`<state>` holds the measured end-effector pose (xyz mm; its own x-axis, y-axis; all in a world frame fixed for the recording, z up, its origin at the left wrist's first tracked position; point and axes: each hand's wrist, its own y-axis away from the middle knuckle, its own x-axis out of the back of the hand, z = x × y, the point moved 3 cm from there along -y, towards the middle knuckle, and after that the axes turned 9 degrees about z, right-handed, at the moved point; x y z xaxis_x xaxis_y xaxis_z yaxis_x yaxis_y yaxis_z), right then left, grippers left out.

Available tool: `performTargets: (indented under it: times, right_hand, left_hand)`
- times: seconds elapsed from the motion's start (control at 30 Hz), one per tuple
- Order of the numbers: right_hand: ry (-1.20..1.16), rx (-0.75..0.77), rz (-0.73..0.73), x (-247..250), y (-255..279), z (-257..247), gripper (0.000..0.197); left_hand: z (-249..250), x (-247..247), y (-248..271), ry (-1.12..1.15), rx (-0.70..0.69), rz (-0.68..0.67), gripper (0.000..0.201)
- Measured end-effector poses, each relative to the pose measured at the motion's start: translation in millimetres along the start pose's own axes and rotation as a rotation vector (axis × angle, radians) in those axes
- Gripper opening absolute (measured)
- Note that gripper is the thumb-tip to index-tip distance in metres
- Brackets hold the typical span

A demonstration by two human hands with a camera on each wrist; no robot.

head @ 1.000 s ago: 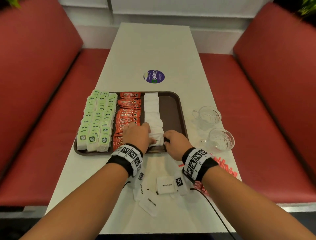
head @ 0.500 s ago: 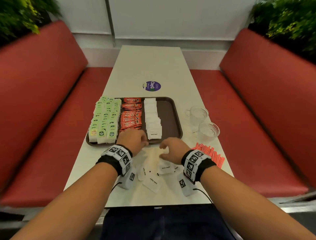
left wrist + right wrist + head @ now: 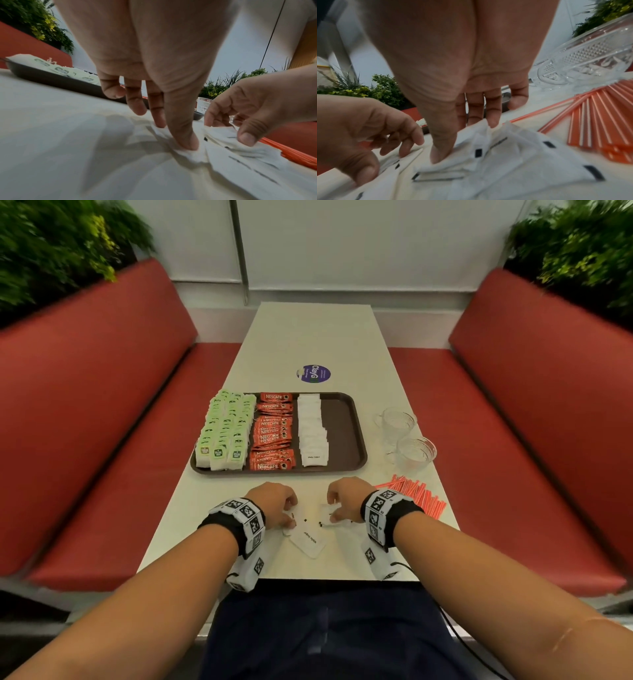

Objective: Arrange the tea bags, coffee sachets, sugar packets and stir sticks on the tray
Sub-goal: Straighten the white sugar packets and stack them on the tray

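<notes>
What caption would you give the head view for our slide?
Both hands, left hand and right hand, gather loose sugar packets before a part-filled tray; stir sticks wait aside.

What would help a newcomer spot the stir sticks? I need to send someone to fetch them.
Start at the brown tray on the long white table. Off its near right corner, past the two glass cups, lies a fanned pile of stir sticks, just beyond the right hand. They are the only thin orange rods here.
</notes>
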<state>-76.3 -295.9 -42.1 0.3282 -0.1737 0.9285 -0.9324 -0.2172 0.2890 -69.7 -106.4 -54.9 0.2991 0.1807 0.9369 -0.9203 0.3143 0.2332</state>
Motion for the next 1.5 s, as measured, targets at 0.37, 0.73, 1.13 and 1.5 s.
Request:
performTargets:
  times: [0.37,0.73,1.13,1.5]
  right_hand:
    - [-0.007,0.018,-0.018,3.8,-15.3,0.6,0.030]
    - [-0.473,0.037,0.171,24.4,-24.5,3.9,0.006]
    - [-0.734,0.061,0.409,46.2,-49.4,8.5,0.003]
    - [-0.639,-0.041,0.395,38.5,-75.1,23.7,0.003]
  left_hand:
    - [0.3,7.7,-12.0,-0.083,0.005,-0.032,0.029]
    - [-3.1,43.1,-24.5,0.499,-0.084,0.311,0.017]
    - [9.5,52.5,-49.7,0.681,-0.060,0.410,0.028]
    - [-0.3,54.7,-86.8,0.587,0.023,0.409,0.014]
